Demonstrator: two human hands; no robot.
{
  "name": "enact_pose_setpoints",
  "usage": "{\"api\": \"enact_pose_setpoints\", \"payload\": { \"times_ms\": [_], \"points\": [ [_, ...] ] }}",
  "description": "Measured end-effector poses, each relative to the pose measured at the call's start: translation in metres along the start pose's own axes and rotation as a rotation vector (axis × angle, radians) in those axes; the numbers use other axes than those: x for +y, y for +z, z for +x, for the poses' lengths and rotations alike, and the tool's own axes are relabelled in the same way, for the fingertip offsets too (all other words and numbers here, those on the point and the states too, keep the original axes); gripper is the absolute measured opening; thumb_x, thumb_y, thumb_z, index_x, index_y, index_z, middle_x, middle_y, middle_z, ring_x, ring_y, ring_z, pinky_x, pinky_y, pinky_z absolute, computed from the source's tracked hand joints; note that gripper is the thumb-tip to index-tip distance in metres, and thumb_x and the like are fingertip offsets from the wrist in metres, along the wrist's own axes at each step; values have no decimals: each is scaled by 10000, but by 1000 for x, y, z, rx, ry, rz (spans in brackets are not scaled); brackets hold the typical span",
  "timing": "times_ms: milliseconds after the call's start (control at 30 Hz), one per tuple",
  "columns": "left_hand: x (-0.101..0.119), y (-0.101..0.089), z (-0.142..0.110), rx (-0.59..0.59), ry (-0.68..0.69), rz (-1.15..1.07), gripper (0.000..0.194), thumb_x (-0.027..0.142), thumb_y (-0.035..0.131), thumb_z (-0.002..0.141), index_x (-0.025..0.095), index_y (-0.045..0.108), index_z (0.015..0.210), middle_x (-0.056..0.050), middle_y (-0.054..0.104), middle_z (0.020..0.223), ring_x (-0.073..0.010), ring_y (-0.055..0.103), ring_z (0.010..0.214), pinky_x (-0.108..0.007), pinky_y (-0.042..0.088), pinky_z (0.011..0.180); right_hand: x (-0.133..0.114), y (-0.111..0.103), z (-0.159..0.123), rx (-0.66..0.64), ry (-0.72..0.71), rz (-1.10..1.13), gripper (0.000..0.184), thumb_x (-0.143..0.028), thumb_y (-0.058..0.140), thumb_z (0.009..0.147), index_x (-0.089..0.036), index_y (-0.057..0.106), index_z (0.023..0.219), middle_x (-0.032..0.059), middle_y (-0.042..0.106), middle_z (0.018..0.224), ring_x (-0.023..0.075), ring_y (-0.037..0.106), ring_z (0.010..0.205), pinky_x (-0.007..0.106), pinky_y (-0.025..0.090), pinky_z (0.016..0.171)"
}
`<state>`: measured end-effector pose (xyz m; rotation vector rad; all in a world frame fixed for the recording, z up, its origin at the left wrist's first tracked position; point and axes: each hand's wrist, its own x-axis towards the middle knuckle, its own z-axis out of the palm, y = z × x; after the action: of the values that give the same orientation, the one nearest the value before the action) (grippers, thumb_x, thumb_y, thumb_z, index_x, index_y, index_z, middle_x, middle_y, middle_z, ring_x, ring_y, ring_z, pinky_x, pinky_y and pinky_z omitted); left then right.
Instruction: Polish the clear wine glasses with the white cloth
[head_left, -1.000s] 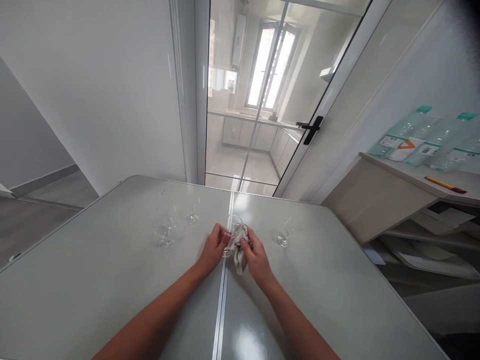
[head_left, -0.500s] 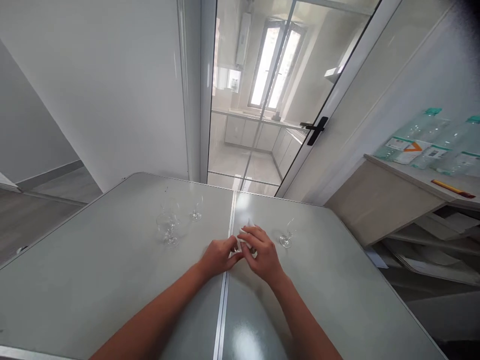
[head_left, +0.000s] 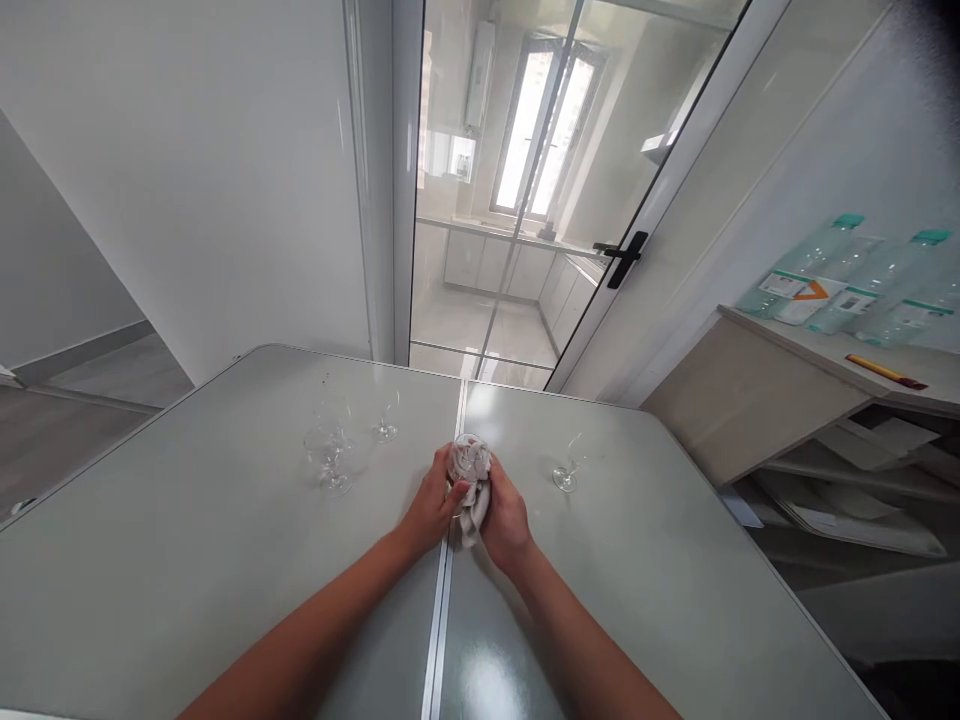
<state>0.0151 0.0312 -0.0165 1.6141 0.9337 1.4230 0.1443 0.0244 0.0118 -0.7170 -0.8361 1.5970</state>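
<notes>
A clear drinking glass [head_left: 469, 438] is between my hands above the table seam, its rim facing up towards me. A crumpled whitish cloth [head_left: 472, 520] is bunched in the glass mouth and hangs down over its near side. My left hand [head_left: 433, 503] is wrapped round the left side of the glass, thumb at the cloth. On the right, my right hand [head_left: 511, 512] is closed against the cloth and the glass; its fingertips are partly hidden. A stemmed glass [head_left: 565, 478] stands to the right of my hands.
Several stemmed glasses [head_left: 335, 480] stand left of my hands on the grey-green table [head_left: 225, 560], including a separate glass [head_left: 386, 431]. At right, a shelf unit [head_left: 795, 385] bears plastic bottles [head_left: 795, 275] and a yellow-red stick [head_left: 885, 371]. Beyond the table is a glass door [head_left: 495, 300].
My hands have turned the glass so its mouth and the bunched cloth now face me. The right hand has moved from over the top to the right side. The view has shifted slightly.
</notes>
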Motion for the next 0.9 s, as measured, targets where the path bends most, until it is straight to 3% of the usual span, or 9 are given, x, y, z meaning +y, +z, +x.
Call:
{"api": "enact_pose_setpoints", "payload": {
  "times_ms": [100,233,400,600,733,833,900],
  "points": [
    [0,2,1,120,13,9,556,563,466,993,224,480,1433,-139,510,1348,-294,462,1319,-458,303,1168,7,0,-2,-18,-68,-120,407,-551,626,922,-305,647,1245,36,675,1222,224,573,1235,396,449,1093],
    [-5,3,0,125,-58,-67,554,552,334,1036,257,396,1502,-117,411,1494,-259,348,1436,-443,220,1227,17,-5,-2,-72,-115,-325,370,-518,602,956,-293,633,1248,44,660,1204,214,580,1170,367,434,1069],
    [-12,3,-1,72,-129,-191,545,594,330,1023,256,488,1420,-117,516,1385,-256,444,1361,-427,281,1194,21,-8,-1,-78,-146,-457,304,-477,607,957,-251,646,1156,43,670,1072,198,599,962,329,477,923],
    [-12,2,2,45,-230,-364,566,638,456,971,257,577,1372,-100,585,1348,-261,516,1283,-401,370,1130,20,-12,2,-53,-32,-466,278,-394,669,875,-188,631,1058,32,662,931,181,572,817,285,474,746],
    [-9,0,6,29,-268,-476,540,572,508,976,230,531,1394,-113,649,1273,-251,600,1146,-402,449,1032,9,-14,2,-113,-118,-706,189,-344,603,895,-180,636,984,17,638,856,166,534,754,279,438,705],
    [-6,-2,9,48,-262,-554,603,589,605,920,195,525,1370,-143,681,1239,-255,624,1085,-390,480,964,3,-14,-1,-82,-194,-926,148,-344,622,884,-197,621,891,-1,611,771,159,491,682,275,399,654],
    [-5,-2,10,94,-278,-613,582,598,652,887,182,583,1287,-133,703,1178,-243,634,1056,-358,488,925,3,-11,-4,-58,-199,-933,175,-377,642,886,-203,620,882,1,618,763,164,496,683,279,402,660]
  ]
}}
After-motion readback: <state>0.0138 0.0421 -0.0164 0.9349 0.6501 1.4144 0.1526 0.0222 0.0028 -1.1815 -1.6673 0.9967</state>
